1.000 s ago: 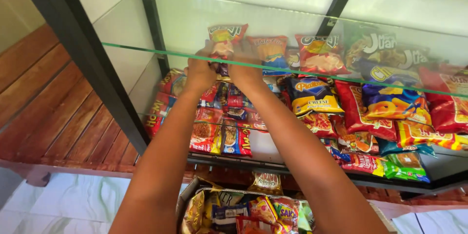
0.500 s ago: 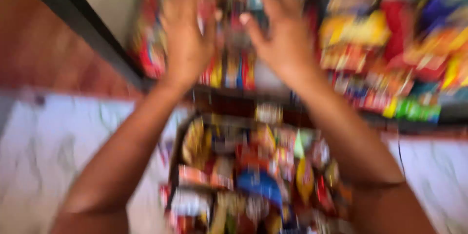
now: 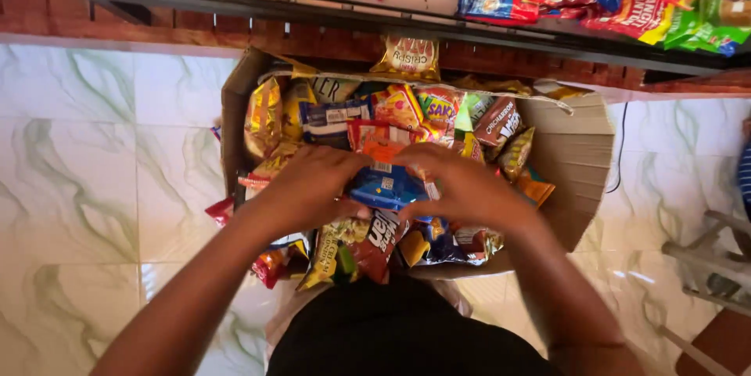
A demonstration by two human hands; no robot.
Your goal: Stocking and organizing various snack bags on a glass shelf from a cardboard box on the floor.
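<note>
Cardboard box [image 3: 575, 153]: open on the pale marble-patterned floor [image 3: 86, 172], crammed with snack packets.
Blue packet [image 3: 386, 187]: over the box's middle, gripped from both sides.
Left hand [image 3: 309, 184]: fingers curled closed on the blue packet's left edge.
Right hand [image 3: 469, 188]: fingers curled closed on its right edge.
Gold packet [image 3: 408, 55]: at the box's far rim, below the dark shelf [image 3: 407, 22].

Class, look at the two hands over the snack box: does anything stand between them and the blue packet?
Nothing visible does. The left hand and right hand already grip the blue packet from either side, above the other packets in the cardboard box.
</note>
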